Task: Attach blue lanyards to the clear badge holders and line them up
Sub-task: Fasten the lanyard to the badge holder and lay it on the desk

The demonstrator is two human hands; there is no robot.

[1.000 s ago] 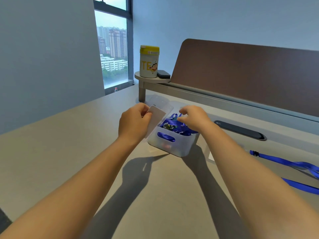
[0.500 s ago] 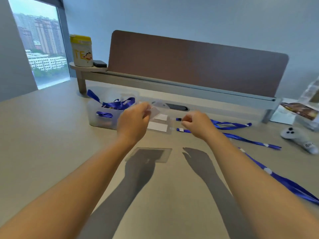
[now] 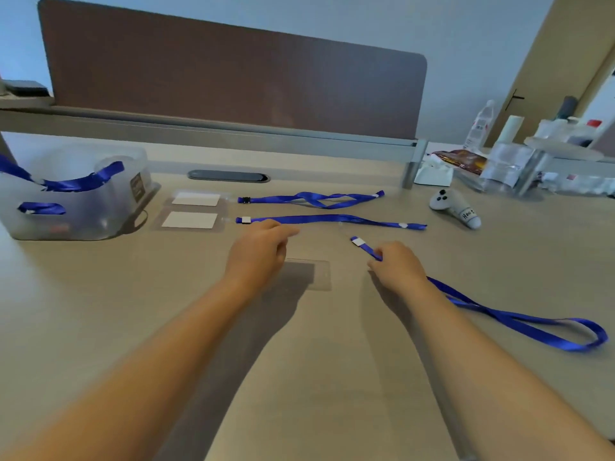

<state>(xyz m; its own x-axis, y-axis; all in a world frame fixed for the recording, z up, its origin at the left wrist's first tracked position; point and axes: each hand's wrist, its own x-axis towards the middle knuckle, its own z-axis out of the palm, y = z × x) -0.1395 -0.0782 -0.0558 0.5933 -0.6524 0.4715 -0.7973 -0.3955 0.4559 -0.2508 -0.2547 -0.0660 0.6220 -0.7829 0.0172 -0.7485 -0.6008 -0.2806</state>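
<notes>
While the right hand (image 3: 396,264) pinches a lanyard (image 3: 519,319), its loop trails right.

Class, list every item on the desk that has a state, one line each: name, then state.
Left hand: loosely curled, holding nothing.
Right hand: pinching the near lanyard.
Two far lanyards: flat, beside the filled holders.
Empty holder: flat, unattached.
Bin: open, lanyards inside.

Both forearms stretched forward, palms down. Left hand (image 3: 258,252) hovers, fingers loosely curled, holding nothing. Right hand (image 3: 397,266) fingers curled, pinching.
</notes>
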